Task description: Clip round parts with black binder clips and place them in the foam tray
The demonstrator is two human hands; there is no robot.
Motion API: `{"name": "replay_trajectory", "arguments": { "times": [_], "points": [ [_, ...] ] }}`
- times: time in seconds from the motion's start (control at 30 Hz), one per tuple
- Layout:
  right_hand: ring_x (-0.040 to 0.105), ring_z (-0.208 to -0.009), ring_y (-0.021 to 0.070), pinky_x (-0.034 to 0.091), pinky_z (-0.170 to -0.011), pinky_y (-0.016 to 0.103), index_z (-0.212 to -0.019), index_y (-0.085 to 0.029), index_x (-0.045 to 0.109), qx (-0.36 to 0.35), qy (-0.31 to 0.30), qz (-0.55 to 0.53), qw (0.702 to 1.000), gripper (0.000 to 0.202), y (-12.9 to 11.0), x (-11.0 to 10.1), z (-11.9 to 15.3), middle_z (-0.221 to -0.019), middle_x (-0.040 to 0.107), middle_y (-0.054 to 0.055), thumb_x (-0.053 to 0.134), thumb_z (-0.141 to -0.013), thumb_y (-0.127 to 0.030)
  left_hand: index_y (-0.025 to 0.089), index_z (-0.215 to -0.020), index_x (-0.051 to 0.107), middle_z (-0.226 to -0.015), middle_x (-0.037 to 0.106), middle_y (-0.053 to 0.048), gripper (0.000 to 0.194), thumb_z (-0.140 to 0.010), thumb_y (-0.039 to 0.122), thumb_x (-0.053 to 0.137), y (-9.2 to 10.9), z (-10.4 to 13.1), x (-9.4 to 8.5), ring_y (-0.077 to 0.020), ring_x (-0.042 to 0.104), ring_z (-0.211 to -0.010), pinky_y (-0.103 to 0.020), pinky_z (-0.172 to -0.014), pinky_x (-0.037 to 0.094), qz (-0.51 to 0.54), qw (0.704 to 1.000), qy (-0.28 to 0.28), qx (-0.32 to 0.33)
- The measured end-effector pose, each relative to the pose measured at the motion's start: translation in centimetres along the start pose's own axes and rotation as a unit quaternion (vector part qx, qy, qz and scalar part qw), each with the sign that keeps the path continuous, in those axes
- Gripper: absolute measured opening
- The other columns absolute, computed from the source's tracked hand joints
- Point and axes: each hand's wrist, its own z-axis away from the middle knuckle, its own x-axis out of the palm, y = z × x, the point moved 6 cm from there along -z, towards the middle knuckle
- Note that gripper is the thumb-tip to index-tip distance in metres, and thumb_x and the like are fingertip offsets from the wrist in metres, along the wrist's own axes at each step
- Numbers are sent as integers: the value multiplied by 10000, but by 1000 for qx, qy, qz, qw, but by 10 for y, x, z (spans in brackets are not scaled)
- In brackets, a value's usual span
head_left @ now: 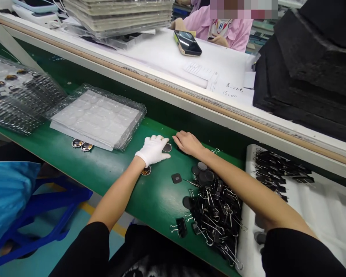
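My left hand (154, 150), in a white glove, is palm down over the green bench, with a small round dark disc with a metal rim (167, 147) between its thumb and forefinger. Beside its wrist lies another round metal-rimmed piece (146, 170), partly covered by the arm. My right hand (188, 143) is bare and rests just right of the disc, fingers curled down; whatever they hold is hidden. A square black piece (177, 178) lies nearer to me. Under my right forearm spreads a heap of black binder clips (216, 215) with dark round discs (205, 177) among them.
A clear plastic tray (95, 115) lies left, with two round pieces (82, 145) before it. Stacked filled trays (14, 92) stand farther left. A white tray (249, 184) holds clips at right. Beyond the raised ledge (161, 86) are black foam blocks (300, 73), a phone (188, 42) and a person in pink.
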Motion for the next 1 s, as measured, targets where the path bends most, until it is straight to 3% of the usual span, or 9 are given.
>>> {"name": "replay_trajectory", "arguments": {
  "times": [0.1, 0.17, 0.23, 0.3, 0.37, 0.43, 0.6, 1.0],
  "points": [
    [649, -1055, 296, 468, -1014, 443, -1269, -165, 595, -172, 20, -16, 985, 433, -9, 1, 2, -1277, 654, 182, 308, -1079, -428, 193, -1246, 646, -1207, 633, -144, 513, -921, 590, 641, 1, -2, 0, -352, 561, -1115, -452, -883, 397, -38, 999, 2, 6],
    [644, -1039, 291, 470, -1006, 461, -1270, -176, 572, -219, 39, -61, 973, 427, -11, 0, 4, -1255, 663, 175, 301, -1072, -439, 170, -1166, 664, -1150, 634, -154, 474, -945, 586, 607, 3, -3, -1, -351, 575, -1080, -449, -862, 401, -58, 998, 4, 23],
    [633, -1095, 292, 431, -1051, 485, -1287, -191, 555, -163, 85, -129, 974, 437, -7, -7, 1, -1239, 675, 159, 276, -1070, -448, 167, -1159, 665, -1124, 633, -153, 481, -944, 593, 606, 4, -3, -1, -348, 586, -1065, -444, -857, 409, -61, 997, 6, 36],
    [607, -1175, 298, 392, -1081, 509, -1301, -226, 545, 2, 136, -205, 969, 463, 7, -12, -4, -1236, 680, 135, 207, -1072, -444, 178, -1162, 668, -1104, 636, -138, 478, -932, 594, 626, 4, -2, -2, -341, 601, -1057, -432, -853, 424, -51, 998, 8, 46],
    [577, -1219, 330, 379, -1069, 549, -1291, -249, 550, 181, 154, -248, 939, 487, 20, -10, -4, -1244, 668, 136, 167, -1062, -445, 191, -1179, 666, -1102, 636, -118, 461, -925, 576, 642, 4, -2, -4, -319, 630, -1017, -408, -827, 448, -28, 998, 10, 51],
    [535, -1258, 378, 356, -1059, 595, -1282, -239, 559, 282, 147, -252, 914, 488, 22, -4, -4, -1283, 631, 170, 196, -1045, -464, 204, -1208, 655, -1131, 625, -101, 439, -928, 542, 648, 3, -2, -5, -279, 658, -945, -377, -789, 473, 7, 999, 10, 44],
    [371, -1404, 421, 242, -1123, 633, -1320, -199, 535, 338, 153, -226, 901, 511, 18, 14, -8, -1436, 492, 224, 254, -1027, -509, 215, -1235, 644, -1175, 596, -82, 412, -912, 470, 668, -4, -7, -4, -226, 684, -923, -335, -849, 526, 74, 997, 3, 36],
    [354, -1435, 365, 221, -1168, 579, -1309, -214, 491, 352, 194, -216, 890, 501, 30, 25, 6, -1448, 477, 189, 157, -1056, -490, 202, -1297, 614, -1266, 577, -96, 459, -928, 473, 642, -1, -31, -6, -234, 680, -988, -333, -857, 533, 56, 989, -83, 112]
  ]
}}
